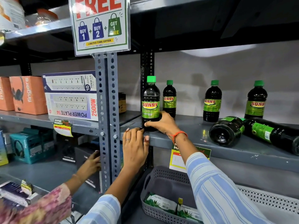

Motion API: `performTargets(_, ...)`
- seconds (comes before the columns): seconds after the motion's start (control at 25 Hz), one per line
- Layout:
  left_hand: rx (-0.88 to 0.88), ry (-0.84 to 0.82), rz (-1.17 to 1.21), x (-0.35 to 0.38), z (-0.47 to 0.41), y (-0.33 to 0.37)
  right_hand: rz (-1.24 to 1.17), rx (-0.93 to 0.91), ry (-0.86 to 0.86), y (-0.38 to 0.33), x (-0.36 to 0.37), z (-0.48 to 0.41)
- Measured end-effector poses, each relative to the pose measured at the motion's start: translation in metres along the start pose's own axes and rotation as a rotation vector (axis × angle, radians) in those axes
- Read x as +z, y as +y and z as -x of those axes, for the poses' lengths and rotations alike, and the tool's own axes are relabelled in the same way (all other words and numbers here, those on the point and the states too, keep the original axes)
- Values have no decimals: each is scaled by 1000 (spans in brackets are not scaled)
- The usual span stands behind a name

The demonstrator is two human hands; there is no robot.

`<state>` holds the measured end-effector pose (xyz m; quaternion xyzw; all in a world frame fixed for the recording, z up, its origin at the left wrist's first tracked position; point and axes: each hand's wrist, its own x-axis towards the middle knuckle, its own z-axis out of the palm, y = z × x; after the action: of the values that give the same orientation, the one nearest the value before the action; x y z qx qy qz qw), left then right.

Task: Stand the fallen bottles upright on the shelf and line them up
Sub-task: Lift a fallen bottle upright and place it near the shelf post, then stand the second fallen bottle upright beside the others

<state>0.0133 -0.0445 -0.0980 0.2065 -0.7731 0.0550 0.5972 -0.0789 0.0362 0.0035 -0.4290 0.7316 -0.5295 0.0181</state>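
Note:
Dark "SUNNY" bottles with green caps stand on a grey metal shelf point(202, 141). My right hand point(161, 122) grips the base of the front-left bottle point(150, 101), which stands upright at the shelf's front edge. My left hand point(135, 147) rests flat against the shelf lip just below it, fingers touching the edge. Three more bottles stand upright further back: one point(169, 98) just behind the held one, one point(212, 101) in the middle, one point(256, 100) at the right. Two bottles lie on their sides at the right: one point(226, 130) base toward me, another point(273, 135) beside it.
A perforated grey upright post point(107, 113) stands left of the bottles, with a promo sign point(100, 25) above. Power-strip boxes point(71, 96) and orange boxes point(28, 94) fill the left bay. A grey basket point(155, 180) sits below. Another person's hand point(90, 164) reaches into the lower left shelf.

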Motion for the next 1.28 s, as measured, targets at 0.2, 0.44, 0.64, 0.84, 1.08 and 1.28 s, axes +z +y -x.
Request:
performTargets(0.2,-8,30,101,9,2,-7,12,22,-5,-1,0,-1)
performTargets(0.44,80,7,36,11,4,9,-119,12,268,-17,-5,20)
performTargets(0.64,261,-101,158,8,5,66,285,-178,477,-33,-77,51)
performTargets(0.84,114,-83,277,-1,-3,107,834,209,426,-12,-170,79)
performTargets(1.08,178,-190,93,-5,-4,147,194,558,142,10,-183,73)
performTargets(1.28,188,-63,152,5,2,155,119,463,315,22,-168,65)
